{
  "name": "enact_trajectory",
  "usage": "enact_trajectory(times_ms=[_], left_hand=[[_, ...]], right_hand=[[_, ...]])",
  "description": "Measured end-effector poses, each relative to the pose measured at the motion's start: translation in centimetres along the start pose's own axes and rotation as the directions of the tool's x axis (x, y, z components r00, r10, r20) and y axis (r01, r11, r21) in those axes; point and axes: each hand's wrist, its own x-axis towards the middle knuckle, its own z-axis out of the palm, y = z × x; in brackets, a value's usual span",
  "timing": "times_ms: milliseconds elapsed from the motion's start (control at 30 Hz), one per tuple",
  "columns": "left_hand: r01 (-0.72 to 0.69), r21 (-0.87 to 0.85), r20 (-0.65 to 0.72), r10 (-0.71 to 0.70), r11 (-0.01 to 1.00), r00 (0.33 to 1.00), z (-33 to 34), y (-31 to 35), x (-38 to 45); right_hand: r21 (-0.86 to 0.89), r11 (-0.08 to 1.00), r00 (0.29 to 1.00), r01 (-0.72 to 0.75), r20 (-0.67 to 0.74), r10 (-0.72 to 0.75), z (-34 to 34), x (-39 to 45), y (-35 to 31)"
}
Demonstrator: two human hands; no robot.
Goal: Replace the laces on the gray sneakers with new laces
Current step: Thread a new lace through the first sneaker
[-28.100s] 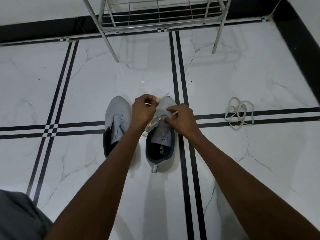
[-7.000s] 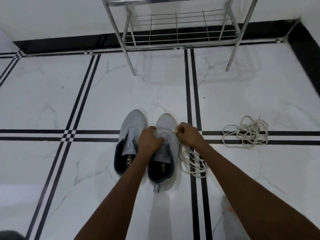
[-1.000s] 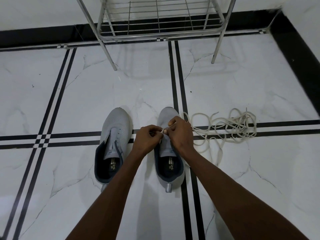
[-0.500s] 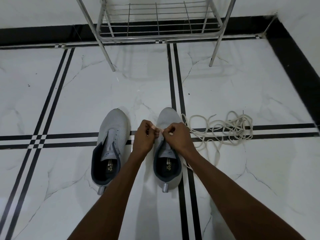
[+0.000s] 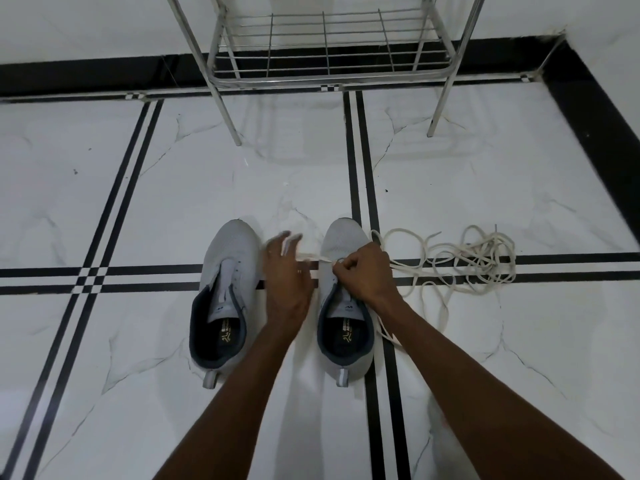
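Two gray sneakers stand side by side on the floor, toes pointing away from me. The left sneaker (image 5: 231,252) has no lace. My right hand (image 5: 365,271) rests over the front eyelets of the right sneaker (image 5: 343,237), fingers curled and pinching a white lace (image 5: 415,268). A short stretch of that lace runs left to my left hand (image 5: 285,275), which is blurred between the two shoes and holds the lace end among its fingers. The rest of the lace trails right, beside the shoe.
A tangled heap of white laces (image 5: 479,261) lies on the white marble floor (image 5: 138,341) to the right of the shoes. A metal wire rack (image 5: 329,76) stands against the far wall, its legs on the floor beyond the shoes.
My left hand has moved left, away from the right sneaker, drawing a length of lace out with it. My right hand stays at the eyelets.
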Motion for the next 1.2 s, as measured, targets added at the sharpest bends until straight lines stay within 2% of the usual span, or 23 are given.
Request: enact_trajectory(times_ms=[67,100,267,333,367,433,467,500,567,633,700,800,867,933,967,1000,1033,1100,1133,1200], left_hand=[[-0.063,-0.067,0.154,0.073,0.996,0.985,1.0,0.3,-0.3],[-0.054,-0.078,0.176,0.068,0.995,0.982,1.2,0.4,-0.3],[0.01,-0.093,0.115,0.001,0.996,0.993,0.7,0.5,-0.1],[0.101,-0.072,0.035,-0.099,0.992,0.995,0.0,0.3,0.2],[0.201,-0.045,-0.046,-0.203,0.979,0.978,-0.5,0.0,0.6],[0.423,0.007,-0.195,-0.413,0.906,0.89,-1.9,-0.9,1.4],[0.443,0.04,-0.235,-0.423,0.895,0.875,-2.4,-1.4,1.6],[0.386,0.075,-0.237,-0.36,0.919,0.903,-2.8,-1.5,1.7],[0.113,0.126,-0.094,-0.101,0.986,0.99,-2.4,-0.7,1.3],[-0.09,0.057,0.106,0.084,0.994,0.991,-0.6,-0.2,0.6],[-0.121,-0.006,0.201,0.12,0.993,0.972,0.7,0.4,0.2],[-0.109,0.008,0.152,0.107,0.994,0.983,1.2,0.4,0.8],[0.042,0.026,0.005,-0.042,0.999,0.999,0.3,-0.4,1.4],[0.298,0.009,-0.129,-0.294,0.955,0.947,-1.2,-1.8,2.2],[0.371,0.019,-0.142,-0.365,0.929,0.92,-1.7,-2.3,2.3],[0.362,0.053,-0.138,-0.352,0.931,0.926,-2.0,-2.3,2.3],[0.291,0.089,-0.114,-0.281,0.953,0.953,-2.1,-1.9,2.2],[0.03,0.141,0.02,-0.033,0.99,0.999,-1.3,-0.7,1.9],[-0.086,0.124,0.104,0.074,0.989,0.992,-0.4,-0.3,1.6],[-0.158,0.04,0.217,0.146,0.987,0.965,0.9,0.7,1.2]], right_hand=[[-0.034,0.999,0.999,0.034,-0.01,-0.034,0.0,0.0,0.0],[-0.045,0.998,0.999,0.044,-0.008,-0.044,0.0,0.1,0.1],[-0.058,0.997,0.999,0.042,0.008,-0.042,-0.1,0.1,0.0],[-0.048,0.998,0.999,0.045,0.012,-0.044,-0.4,-0.1,-0.1],[-0.044,0.998,0.999,0.037,0.012,-0.037,-0.5,-0.3,-0.2],[-0.042,0.999,1.0,0.028,-0.005,-0.028,-0.5,-0.4,0.1],[-0.042,0.999,1.0,0.024,-0.018,-0.025,-0.4,-0.4,0.3],[-0.04,0.999,0.999,0.02,-0.025,-0.021,-0.3,-0.5,0.3],[-0.043,0.999,0.999,0.022,-0.025,-0.023,-0.2,-0.4,0.3],[-0.055,0.998,1.0,0.027,-0.012,-0.028,-0.1,-0.3,0.4],[-0.076,0.997,1.0,0.018,-0.004,-0.018,-0.2,-0.2,0.5],[-0.069,0.998,1.0,-0.017,-0.004,0.017,0.1,-0.1,1.0],[-0.052,0.999,0.999,-0.018,-0.032,0.016,0.2,-0.3,1.2],[-0.039,0.999,0.998,-0.014,-0.056,0.012,0.0,-0.3,1.4],[-0.037,0.999,0.998,-0.014,-0.06,0.012,-0.2,-0.3,1.4],[-0.037,0.999,0.998,-0.006,-0.062,0.004,-0.2,-0.4,1.1],[-0.039,0.999,0.998,0.012,-0.062,-0.015,-0.3,-0.5,1.0],[-0.059,0.997,0.997,0.045,-0.059,-0.049,-0.2,-0.4,0.7],[-0.072,0.996,0.997,0.054,-0.05,-0.057,-0.3,-0.4,0.5],[-0.083,0.996,0.999,0.041,-0.025,-0.043,-0.5,-0.4,0.3]])
